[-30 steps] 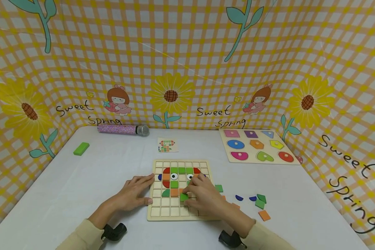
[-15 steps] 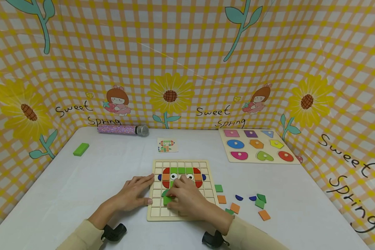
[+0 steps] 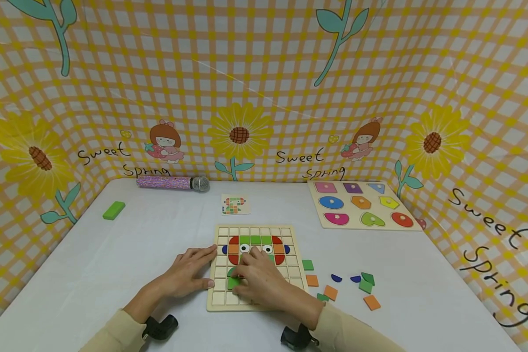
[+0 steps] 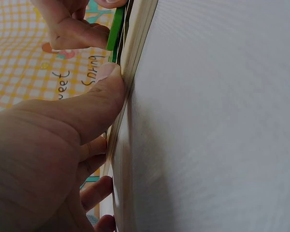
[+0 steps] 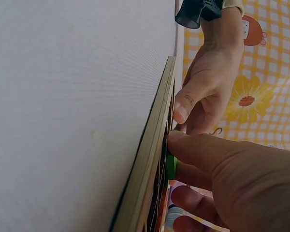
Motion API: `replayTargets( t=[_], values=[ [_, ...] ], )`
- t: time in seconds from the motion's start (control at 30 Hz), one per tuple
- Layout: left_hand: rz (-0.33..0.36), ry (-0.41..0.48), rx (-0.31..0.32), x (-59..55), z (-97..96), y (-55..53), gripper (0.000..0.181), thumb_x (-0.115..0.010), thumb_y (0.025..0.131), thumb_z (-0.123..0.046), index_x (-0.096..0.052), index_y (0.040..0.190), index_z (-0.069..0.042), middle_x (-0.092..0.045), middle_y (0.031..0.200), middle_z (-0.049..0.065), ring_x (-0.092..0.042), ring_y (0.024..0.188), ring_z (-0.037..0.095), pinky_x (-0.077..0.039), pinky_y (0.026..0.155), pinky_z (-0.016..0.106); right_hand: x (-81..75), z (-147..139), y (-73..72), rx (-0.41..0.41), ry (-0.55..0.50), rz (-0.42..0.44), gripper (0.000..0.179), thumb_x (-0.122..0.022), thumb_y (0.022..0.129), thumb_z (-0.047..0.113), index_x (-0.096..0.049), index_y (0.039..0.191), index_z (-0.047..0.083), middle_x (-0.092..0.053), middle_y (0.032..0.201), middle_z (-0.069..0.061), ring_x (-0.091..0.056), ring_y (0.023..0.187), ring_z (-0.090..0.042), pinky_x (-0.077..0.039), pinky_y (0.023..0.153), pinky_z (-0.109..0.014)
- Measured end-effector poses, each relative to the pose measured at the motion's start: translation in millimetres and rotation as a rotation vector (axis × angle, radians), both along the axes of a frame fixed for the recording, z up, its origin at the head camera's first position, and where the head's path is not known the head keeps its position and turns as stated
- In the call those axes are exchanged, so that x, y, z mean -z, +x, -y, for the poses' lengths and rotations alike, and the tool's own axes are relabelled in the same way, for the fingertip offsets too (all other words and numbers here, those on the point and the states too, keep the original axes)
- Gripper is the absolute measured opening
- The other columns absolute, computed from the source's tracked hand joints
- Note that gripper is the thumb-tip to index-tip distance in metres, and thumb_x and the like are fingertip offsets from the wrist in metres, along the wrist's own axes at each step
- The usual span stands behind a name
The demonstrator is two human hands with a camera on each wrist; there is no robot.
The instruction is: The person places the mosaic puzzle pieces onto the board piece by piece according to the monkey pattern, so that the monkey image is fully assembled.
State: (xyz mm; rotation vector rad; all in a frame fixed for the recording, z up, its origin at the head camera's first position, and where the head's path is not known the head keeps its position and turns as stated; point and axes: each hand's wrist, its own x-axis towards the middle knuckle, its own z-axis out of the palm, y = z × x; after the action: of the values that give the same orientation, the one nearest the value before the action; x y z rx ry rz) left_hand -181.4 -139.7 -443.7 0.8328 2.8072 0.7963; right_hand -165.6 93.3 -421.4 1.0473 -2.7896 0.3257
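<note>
A wooden grid board (image 3: 220,298) lies on the white table with coloured tiles set in its cells, among them two eye tiles (image 3: 268,249). My right hand (image 3: 261,279) pinches a green square tile (image 3: 233,283) over a cell in the board's lower left part, just below a green rounded tile. In the left wrist view that tile (image 4: 116,29) stands tilted at the board's surface. Fairly straight fingers of my left hand (image 3: 185,275) rest along the board's left edge, thumb against the rim. The right hand hides several middle cells.
Loose orange (image 3: 371,303), green (image 3: 308,265) and blue pieces lie right of the board. Behind it is a small pattern card (image 3: 236,204). A glittery microphone (image 3: 167,183), a green block (image 3: 114,210) and a shape puzzle (image 3: 365,204) stand farther out.
My right hand has moved left across the board with the green square tile, then lowered it slightly at the lower left cell. The left hand has stayed at the edge.
</note>
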Motion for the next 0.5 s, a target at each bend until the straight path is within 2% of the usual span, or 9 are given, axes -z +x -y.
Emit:
replayTargets(
  t=[0.3,0.5],
  values=[
    [-0.011,0.001,0.003,-0.4,0.1,1.0,0.072,-0.066,0.085,-0.037,-0.037,0.144,-0.006,-0.03,0.155,0.008,-0.033,0.133,0.033,-0.027,0.1,0.056,0.4,0.3,0.0,0.001,0.006,-0.01,0.023,-0.075,0.077,0.039,-0.074,0.096,0.027,-0.056,0.085,0.01,-0.036,0.083,-0.008,-0.032,0.075,-0.024],
    [-0.002,0.01,0.004,-0.1,-0.2,1.0,0.073,-0.066,0.085,-0.037,-0.037,0.145,-0.007,-0.03,0.155,0.009,-0.033,0.133,0.033,-0.026,0.101,0.056,0.6,-3.9,1.0,0.002,-0.033,-0.022,0.023,-0.076,0.076,0.037,-0.074,0.094,0.024,-0.057,0.085,0.009,-0.036,0.081,-0.008,-0.031,0.074,-0.023]
  ],
)
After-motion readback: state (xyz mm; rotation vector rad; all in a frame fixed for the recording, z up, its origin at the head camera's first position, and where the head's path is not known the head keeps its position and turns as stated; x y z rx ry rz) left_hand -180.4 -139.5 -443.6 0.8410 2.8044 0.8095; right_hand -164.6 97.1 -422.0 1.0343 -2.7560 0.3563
